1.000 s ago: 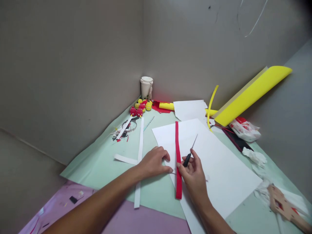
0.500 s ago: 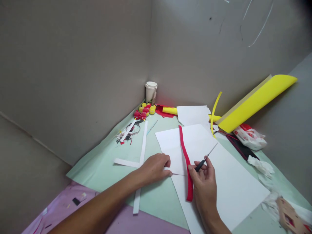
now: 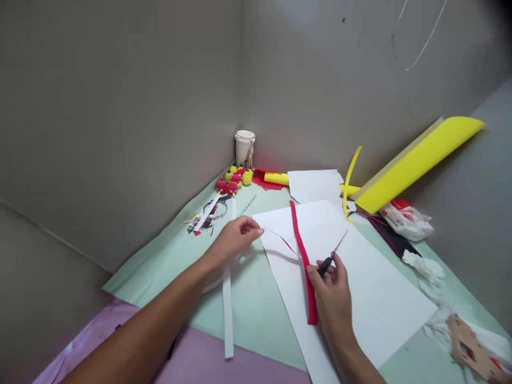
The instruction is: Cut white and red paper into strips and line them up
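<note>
My left hand [image 3: 239,234] is raised over the left edge of a white sheet [image 3: 384,314], its thumb and fingers pinched on a thin strip [image 3: 285,241]. The strip curves across to a red band [image 3: 301,240] lying lengthwise on the sheet. With its fingers closed, my right hand [image 3: 333,288] holds a black-handled tool [image 3: 326,265] whose thin metal tip points up and away; the thumb touches the red band. A long white strip [image 3: 228,314] lies below my left hand, partly hidden by it.
Red and yellow balls [image 3: 232,186] sit by a white cup [image 3: 244,149] in the far corner. Wire scraps [image 3: 216,209] lie at the left. On the right are a yellow roll [image 3: 420,165], a tissue pack [image 3: 406,220] and a brown piece [image 3: 470,349].
My left hand has lifted and moved away and slightly left, drawing the thin strip up into a curve. My right hand has barely moved and keeps the tool.
</note>
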A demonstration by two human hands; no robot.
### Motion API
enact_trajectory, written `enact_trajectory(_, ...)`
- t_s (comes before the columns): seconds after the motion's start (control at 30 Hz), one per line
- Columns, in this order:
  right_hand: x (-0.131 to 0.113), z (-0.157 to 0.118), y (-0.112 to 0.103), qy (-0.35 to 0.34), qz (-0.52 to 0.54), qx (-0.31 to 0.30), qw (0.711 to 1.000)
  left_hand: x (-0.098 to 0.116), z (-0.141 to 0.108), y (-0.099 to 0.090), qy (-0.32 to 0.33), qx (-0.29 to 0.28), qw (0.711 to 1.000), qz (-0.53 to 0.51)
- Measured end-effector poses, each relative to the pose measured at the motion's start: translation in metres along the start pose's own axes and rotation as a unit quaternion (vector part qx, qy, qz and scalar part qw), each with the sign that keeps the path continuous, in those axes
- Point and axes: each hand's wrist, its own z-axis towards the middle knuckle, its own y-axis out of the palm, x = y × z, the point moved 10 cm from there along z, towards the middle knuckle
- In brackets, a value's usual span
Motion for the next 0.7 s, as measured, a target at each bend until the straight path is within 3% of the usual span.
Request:
enact_trajectory(0.13, 0.0, 0.0, 0.004, -0.001, 0.007, -0.018, 1.0, 0.026, 0.006, -0.023, 0.02, 0.041, 0.986, -0.159)
enact_trajectory(0.23, 0.0, 0.0, 0.005, -0.005, 0.015, -0.019, 1.0, 0.027, 0.011, -0.018, -0.019, 0.022, 0.943, -0.331)
enact_trajectory(0.37, 0.002, 0.001, 0.007, -0.009, 0.029, -0.02, 0.999, 0.005, 0.011, 0.021, -0.13, -0.031, 0.848, -0.513)
enact_trajectory(0.47, -0.001, -0.001, 0.007, -0.027, 0.024, -0.021, 0.999, -0.016, 0.008, 0.052, -0.199, -0.028, 0.782, -0.59)
enact_trajectory(0.57, -0.011, -0.007, 0.008, -0.055, 0.017, -0.033, 0.998, -0.022, 0.009, 0.078, -0.223, -0.039, 0.744, -0.629)
enact_trajectory(0.7, -0.023, -0.017, 0.018, -0.07, 0.036, -0.088, 0.993, -0.008, 0.014, 0.101, -0.196, -0.066, 0.723, -0.659)
